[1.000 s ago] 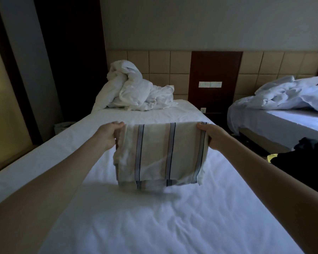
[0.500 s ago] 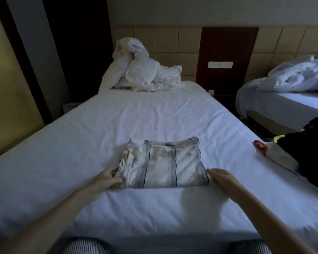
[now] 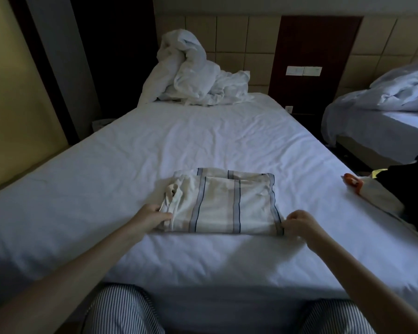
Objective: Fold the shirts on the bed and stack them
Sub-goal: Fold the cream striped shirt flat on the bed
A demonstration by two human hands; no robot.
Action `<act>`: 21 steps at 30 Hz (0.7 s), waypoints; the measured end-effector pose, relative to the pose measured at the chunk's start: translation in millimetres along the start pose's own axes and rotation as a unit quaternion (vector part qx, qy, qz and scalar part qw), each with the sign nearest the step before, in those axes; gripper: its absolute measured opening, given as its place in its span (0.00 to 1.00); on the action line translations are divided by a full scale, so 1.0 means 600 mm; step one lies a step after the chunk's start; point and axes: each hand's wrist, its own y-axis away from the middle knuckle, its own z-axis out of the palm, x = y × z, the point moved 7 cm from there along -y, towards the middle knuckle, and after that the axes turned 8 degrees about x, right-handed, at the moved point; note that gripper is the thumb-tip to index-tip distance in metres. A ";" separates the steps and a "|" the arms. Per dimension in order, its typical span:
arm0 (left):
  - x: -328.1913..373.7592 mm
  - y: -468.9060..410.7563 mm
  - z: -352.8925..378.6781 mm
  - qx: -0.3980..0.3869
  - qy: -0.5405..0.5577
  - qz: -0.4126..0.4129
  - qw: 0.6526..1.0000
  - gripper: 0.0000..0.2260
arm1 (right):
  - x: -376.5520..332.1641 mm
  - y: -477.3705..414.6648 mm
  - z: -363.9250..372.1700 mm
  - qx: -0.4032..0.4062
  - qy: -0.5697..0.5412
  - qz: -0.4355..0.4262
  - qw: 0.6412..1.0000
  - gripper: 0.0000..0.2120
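Observation:
A cream shirt with blue stripes (image 3: 223, 203) lies folded into a rectangle on the white bed (image 3: 106, 189), near its front edge. My left hand (image 3: 150, 219) pinches the bunched layers at the shirt's near left corner. My right hand (image 3: 299, 222) pinches the near right corner, fingers curled on the striped edge. Both forearms reach in from the bottom of the view.
A crumpled white duvet (image 3: 193, 78) is heaped at the head of the bed. A pile of dark clothes (image 3: 410, 189) with an orange and white item (image 3: 354, 185) lies at the bed's right edge. A second bed (image 3: 384, 116) stands to the right. My striped trousers (image 3: 121, 309) show below.
A second ago both hands held the shirt up in the air. It was lowered and now lies flat on the bed, with both hands still at its near corners.

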 end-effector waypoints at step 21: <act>0.133 -0.170 0.213 -0.076 -0.472 0.255 0.841 0.23 | -0.156 -0.147 0.180 -0.039 0.343 -0.319 0.883 0.23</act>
